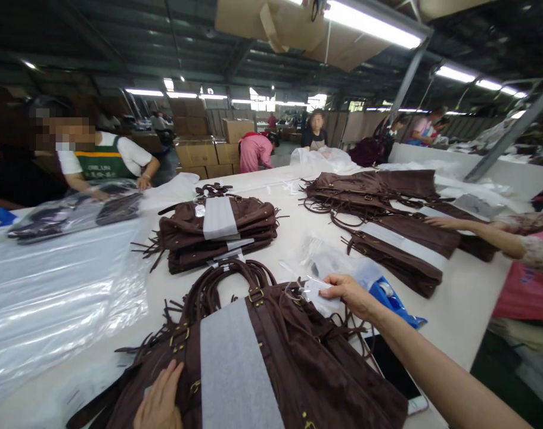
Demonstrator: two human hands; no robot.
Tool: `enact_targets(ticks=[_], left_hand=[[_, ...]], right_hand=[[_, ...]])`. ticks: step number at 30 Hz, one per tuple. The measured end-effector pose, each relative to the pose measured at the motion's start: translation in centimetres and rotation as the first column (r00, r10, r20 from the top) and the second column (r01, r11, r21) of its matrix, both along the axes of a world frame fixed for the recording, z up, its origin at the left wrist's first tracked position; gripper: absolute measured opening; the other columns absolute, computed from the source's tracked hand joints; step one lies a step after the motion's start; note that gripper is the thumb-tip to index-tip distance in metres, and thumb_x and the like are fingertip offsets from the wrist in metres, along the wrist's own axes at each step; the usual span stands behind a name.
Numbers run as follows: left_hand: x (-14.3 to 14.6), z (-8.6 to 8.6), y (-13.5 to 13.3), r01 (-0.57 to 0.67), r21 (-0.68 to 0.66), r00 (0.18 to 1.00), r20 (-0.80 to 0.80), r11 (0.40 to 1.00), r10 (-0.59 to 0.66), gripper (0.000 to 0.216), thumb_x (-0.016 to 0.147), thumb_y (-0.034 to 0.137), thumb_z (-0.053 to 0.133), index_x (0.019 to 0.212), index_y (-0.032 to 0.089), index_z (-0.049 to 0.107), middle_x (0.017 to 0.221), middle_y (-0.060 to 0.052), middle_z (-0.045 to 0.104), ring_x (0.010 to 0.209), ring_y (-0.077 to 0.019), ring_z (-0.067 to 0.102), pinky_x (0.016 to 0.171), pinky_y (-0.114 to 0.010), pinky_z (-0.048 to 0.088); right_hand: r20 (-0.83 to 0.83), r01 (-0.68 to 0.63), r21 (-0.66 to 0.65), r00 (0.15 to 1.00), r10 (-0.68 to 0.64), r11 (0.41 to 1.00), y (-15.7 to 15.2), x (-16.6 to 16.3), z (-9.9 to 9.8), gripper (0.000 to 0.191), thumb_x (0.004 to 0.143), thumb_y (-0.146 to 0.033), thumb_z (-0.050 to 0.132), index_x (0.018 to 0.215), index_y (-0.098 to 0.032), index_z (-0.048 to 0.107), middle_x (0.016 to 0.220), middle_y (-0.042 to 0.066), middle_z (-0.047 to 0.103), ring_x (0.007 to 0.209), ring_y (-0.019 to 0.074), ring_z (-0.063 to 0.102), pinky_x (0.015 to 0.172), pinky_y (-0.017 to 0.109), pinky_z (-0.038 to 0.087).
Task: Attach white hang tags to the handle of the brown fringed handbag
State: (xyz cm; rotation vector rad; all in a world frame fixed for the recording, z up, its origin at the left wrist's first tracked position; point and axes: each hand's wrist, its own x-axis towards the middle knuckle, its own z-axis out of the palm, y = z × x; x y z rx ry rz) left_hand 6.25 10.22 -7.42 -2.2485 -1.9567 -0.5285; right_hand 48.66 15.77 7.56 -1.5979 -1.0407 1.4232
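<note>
Two hands busy: left hand (159, 399) lies flat and open on the brown bag (298, 363), right hand (349, 293) pinches a small plastic packet (313, 290) over the tabletop (293, 238).

A factory packing hall: stacks of identical brown fringed handbags (217, 232) lie on a long white desk (468, 304) with several people working around it. Cardboard cartons (197, 153) stand behind, under fluorescent tube lights (372, 27) and a dark steel roof.
</note>
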Motion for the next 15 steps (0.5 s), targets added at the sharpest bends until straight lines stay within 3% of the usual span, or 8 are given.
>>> enact_targets(ticks=[4,7,9,12,15], left_hand=[[-0.2,2.2,0.7,0.027,-0.08,0.996,0.091,0.996,-0.02,0.043,0.069,0.008,0.03,0.102,0.013,0.059,0.111,-0.009,0.06,0.108,-0.0208,0.05,0.091,-0.036,0.042],[0.7,5.9,0.8,-0.062,-0.16,0.984,0.157,0.985,0.088,0.039,0.072,0.009,0.031,0.095,0.015,0.062,0.109,-0.007,0.062,0.11,-0.0251,0.048,0.095,-0.048,0.035],[1.6,8.6,0.9,-0.03,-0.181,0.96,0.27,0.983,0.079,0.034,0.074,0.014,0.037,0.099,0.016,0.06,0.114,-0.008,0.059,0.115,-0.0263,0.043,0.098,-0.051,0.029],[3.2,11.9,1.3,0.142,-0.26,0.806,0.59,0.955,0.041,0.046,0.066,0.019,0.052,0.112,0.016,0.051,0.119,-0.009,0.054,0.115,-0.0231,0.042,0.096,-0.042,0.035],[4.4,13.3,1.8,0.242,-0.367,0.575,0.8,0.898,0.173,0.061,0.059,0.019,0.06,0.118,0.016,0.045,0.119,-0.011,0.053,0.105,-0.0212,0.049,0.083,-0.033,0.044]], right_hand=[[-0.189,-0.128,-0.018,0.974,0.122,0.992,-0.9,-5.1,0.9,0.026,0.052,-0.026,0.068,0.074,-0.015,0.057,0.058,-0.003,0.058,0.048,0.0086,0.048,0.048,0.021,0.032],[-0.267,-0.224,-0.023,0.94,0.211,0.974,-1.3,-8.7,1.0,0.025,0.05,-0.023,0.07,0.07,-0.014,0.059,0.057,-0.002,0.059,0.048,0.0085,0.048,0.047,0.02,0.03],[-0.299,-0.277,-0.025,0.919,0.257,0.961,-1.4,-10.9,1.1,0.024,0.05,-0.023,0.071,0.068,-0.013,0.06,0.057,-0.001,0.06,0.049,0.0086,0.048,0.048,0.02,0.03],[-0.343,-0.339,-0.015,0.886,0.314,0.941,-1.6,-13.6,1.2,0.023,0.05,-0.022,0.072,0.068,-0.013,0.062,0.058,-0.001,0.061,0.049,0.0081,0.047,0.048,0.02,0.029],[-0.357,-0.392,-0.002,0.86,0.366,0.92,-1.8,-15.6,1.5,0.023,0.051,-0.023,0.072,0.069,-0.013,0.062,0.059,-0.001,0.061,0.049,0.0078,0.047,0.047,0.019,0.027]])
